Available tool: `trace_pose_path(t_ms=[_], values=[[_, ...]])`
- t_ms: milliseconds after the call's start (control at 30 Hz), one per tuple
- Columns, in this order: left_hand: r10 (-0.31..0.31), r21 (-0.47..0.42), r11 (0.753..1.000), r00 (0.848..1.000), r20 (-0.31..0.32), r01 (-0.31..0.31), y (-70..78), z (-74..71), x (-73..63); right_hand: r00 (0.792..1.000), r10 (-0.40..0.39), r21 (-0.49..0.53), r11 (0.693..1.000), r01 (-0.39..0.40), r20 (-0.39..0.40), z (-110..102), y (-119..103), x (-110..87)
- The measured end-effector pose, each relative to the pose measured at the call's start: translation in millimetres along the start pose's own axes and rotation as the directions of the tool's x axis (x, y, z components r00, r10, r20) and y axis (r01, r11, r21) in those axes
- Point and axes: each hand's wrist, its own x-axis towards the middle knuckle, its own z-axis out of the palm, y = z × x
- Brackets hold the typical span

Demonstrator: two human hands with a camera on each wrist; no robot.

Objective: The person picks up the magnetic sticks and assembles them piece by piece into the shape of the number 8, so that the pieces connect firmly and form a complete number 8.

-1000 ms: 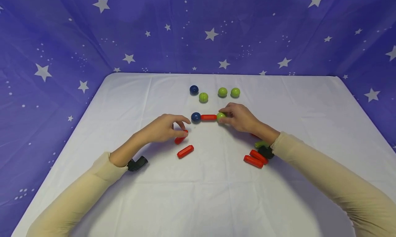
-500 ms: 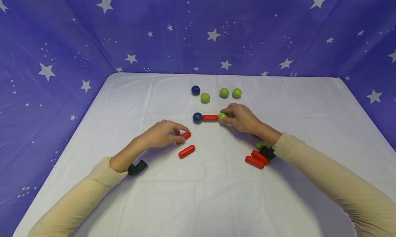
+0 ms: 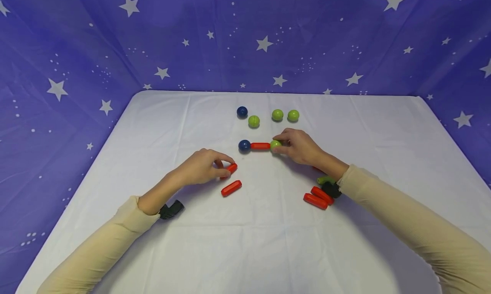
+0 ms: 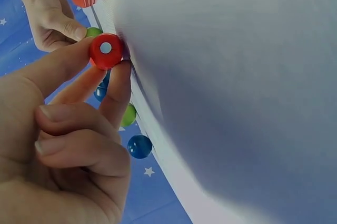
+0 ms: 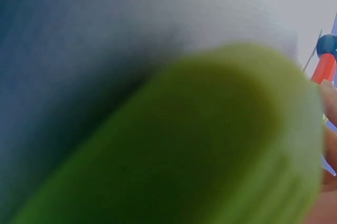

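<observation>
On the table [image 3: 268, 251], toward its far edge, the right hand [image 3: 301, 147] clamped a green ball [image 3: 275, 146] between thumb and fingers; a connecting red rod [image 3: 260, 146] ran from that ball to a dark blue ball [image 3: 244, 146] on the left-edge side. Nearer the left edge, the left hand [image 3: 199, 167] pinched a separate red rod [image 4: 98, 59] between thumb and fingers. A third red rod [image 3: 231, 188] lay just beside it, on the near-edge side. Three other green balls [image 3: 278, 114] stood closer to the far edge.
</observation>
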Motion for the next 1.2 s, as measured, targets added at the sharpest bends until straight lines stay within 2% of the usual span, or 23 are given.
trace_pose_path(t_ms=[133, 300, 467, 767, 1033, 1200], values=[[-0.004, -0.053, 0.999, 1.0, -0.013, 0.003, -0.7, 0.9, 2.3, 1.0, -0.002, -0.009, 1.0, 0.002, -0.001, 1, 1, 0.5], [-0.012, -0.157, 0.988, 0.998, -0.065, 0.002, -3.6, 1.9, 9.1, 1.0, -0.014, -0.008, 1.0, 0.014, -0.002, 1, 1, 0.5], [-0.05, -0.211, 0.977, 0.993, -0.105, 0.026, -2.4, 3.0, 17.5, 1.0, -0.015, -0.006, 1.0, 0.015, -0.006, 1, 1, 0.5], [-0.099, -0.236, 0.969, 0.987, -0.124, 0.068, 1.0, 6.5, 27.6, 1.0, -0.015, -0.002, 1.0, 0.015, -0.007, 2, 1, 0.4], [-0.134, -0.27, 0.958, 0.982, -0.132, 0.094, 1.9, 5.9, 29.0, 1.0, -0.022, -0.011, 1.0, 0.022, -0.002, 2, 1, 0.2], [-0.134, -0.29, 0.953, 0.983, -0.127, 0.092, 3.3, 6.0, 29.3, 1.0, -0.022, -0.009, 1.0, 0.022, -0.001, 1, 1, 0.1]])
